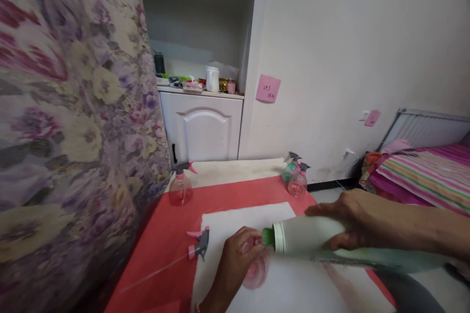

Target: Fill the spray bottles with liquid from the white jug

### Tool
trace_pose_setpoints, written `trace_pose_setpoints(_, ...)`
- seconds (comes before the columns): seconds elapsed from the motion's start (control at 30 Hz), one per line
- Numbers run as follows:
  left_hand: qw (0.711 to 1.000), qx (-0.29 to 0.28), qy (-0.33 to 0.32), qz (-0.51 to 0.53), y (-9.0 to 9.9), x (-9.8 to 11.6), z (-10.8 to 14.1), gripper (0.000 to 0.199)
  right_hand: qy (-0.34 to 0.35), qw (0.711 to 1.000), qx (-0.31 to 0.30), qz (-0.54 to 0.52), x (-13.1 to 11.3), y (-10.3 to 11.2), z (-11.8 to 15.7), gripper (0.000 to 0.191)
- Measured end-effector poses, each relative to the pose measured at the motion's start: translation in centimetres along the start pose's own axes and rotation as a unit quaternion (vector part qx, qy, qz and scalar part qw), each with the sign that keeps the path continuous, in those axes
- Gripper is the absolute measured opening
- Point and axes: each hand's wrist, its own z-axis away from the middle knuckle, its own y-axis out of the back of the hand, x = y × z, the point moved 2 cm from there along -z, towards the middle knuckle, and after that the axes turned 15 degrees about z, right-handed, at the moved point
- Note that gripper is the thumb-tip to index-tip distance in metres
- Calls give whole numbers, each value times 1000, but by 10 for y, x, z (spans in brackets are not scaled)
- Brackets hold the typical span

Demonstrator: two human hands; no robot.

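My left hand (237,257) is closed around the neck of a clear pink spray bottle (256,274) without its spray head, on the white sheet (284,283). My right hand (343,222) grips a large pale green bottle (304,237), tilted nearly level. Its green spout (268,237) meets the pink bottle's mouth by my left fingers; whether liquid is flowing I cannot tell. A grey and pink spray head (200,244) with a long clear tube lies to the left, partly on the red cloth (161,239).
A pink spray bottle (180,190) stands at the table's far left. Another pink bottle (298,185) and a green one (289,171) stand far right. Behind are a white cabinet (205,124) and a wall; a floral curtain (73,132) hangs left, a bed (422,171) stands right.
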Motion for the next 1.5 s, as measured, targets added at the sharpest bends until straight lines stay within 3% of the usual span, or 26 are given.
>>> trace_pose_setpoints(0.1,1000,0,6,2,0,0,-1,12,18,1000,-8,15,3,-4,0,48)
trace_pose_setpoints(0.4,1000,1,7,1,0,-2,-2,11,35,992,75,100,10,-15,2,54)
trace_pose_setpoints(1.5,1000,-5,5,-13,-1,1,-2,12,54,992,78,80,10,-12,2,48)
